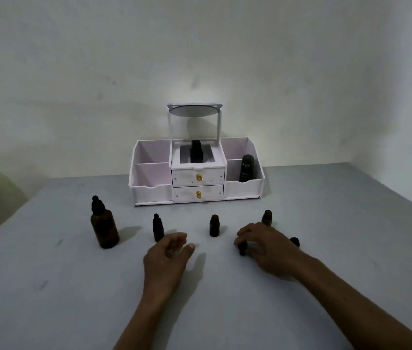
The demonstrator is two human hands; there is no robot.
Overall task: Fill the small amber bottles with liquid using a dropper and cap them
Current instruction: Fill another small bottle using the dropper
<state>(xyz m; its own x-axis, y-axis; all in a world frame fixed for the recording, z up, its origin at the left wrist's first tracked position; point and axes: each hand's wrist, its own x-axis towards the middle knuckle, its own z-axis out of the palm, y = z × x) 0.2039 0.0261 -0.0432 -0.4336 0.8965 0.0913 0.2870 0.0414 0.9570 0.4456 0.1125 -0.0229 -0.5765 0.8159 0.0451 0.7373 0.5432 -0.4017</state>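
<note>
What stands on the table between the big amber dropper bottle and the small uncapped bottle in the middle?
In the head view, one small capped dropper bottle stands between the big bottle and the uncapped one, just beyond the left hand.

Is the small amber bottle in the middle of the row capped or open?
Open. The middle bottle stands upright with a bare neck and no dropper top, unlike the capped bottle to its left. Fill level: cannot tell.

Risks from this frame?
1. The right hand pinches a small black cap low over the table; the open amber bottle stands just behind its knuckles and may get knocked over.
2. The uncapped middle bottle stands between both hands; the empty left hand might clip it.
</note>
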